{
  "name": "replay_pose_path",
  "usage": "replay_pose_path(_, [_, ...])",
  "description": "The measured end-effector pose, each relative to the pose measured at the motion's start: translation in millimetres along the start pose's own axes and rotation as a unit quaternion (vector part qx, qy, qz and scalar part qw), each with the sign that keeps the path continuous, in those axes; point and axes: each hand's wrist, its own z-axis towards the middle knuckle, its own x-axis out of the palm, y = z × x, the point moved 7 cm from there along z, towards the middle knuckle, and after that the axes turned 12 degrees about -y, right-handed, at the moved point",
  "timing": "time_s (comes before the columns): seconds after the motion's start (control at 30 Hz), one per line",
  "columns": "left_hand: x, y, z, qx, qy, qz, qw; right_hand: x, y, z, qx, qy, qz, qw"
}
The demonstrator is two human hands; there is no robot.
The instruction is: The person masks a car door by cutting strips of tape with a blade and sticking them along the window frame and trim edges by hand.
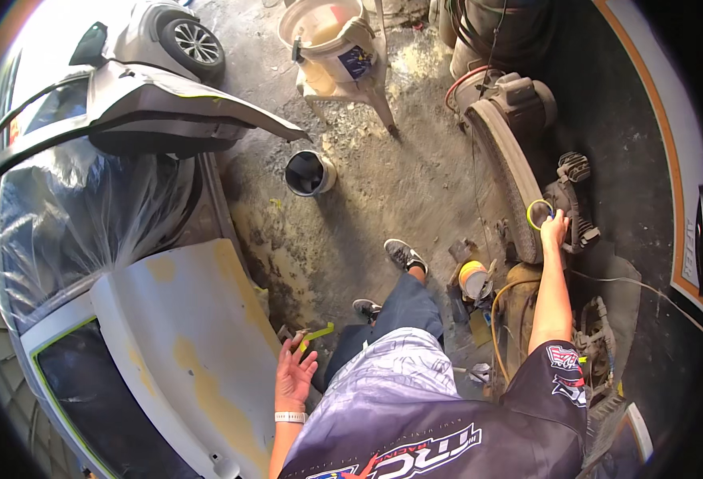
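Observation:
My left hand (294, 378), wearing a pale wristband, is raised beside the car's rear door panel (201, 335). A short bent strip of yellow-green masking tape (321, 335) is at its fingertips; the exact hold is hard to make out. The door panel is pale grey with patches of tan filler. Out to the right, my right hand (555, 229) grips a roll of yellow-green masking tape (530, 215) by its edge. That roll is over the end of the dusty belt guard (507, 173) of an air compressor, next to its finned pump head (567, 203).
Clear plastic sheeting (88, 203) covers the car's opening behind an open front door (165, 102). A bucket (310, 172) stands on the stained concrete floor. Farther off, a larger bucket (333, 57) rests on a plastic stool (351, 93). A yellow can (474, 279) sits near the hose (496, 323).

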Motion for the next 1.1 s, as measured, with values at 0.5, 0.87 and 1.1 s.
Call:
replay_pose_path(0.5, [9,-6,-1,0.007,0.025,-0.018,0.999,-39,46,-42,-0.150,-0.092,-0.146,0.973])
replay_pose_path(0.87, [5,-39,-38,0.053,0.085,-0.175,0.980,-53,205,-188,-0.367,0.069,0.399,0.837])
replay_pose_path(1.1, [-85,-57,-94,0.144,0.157,-0.307,0.927,-314,383,-612,-0.693,0.419,0.456,0.371])
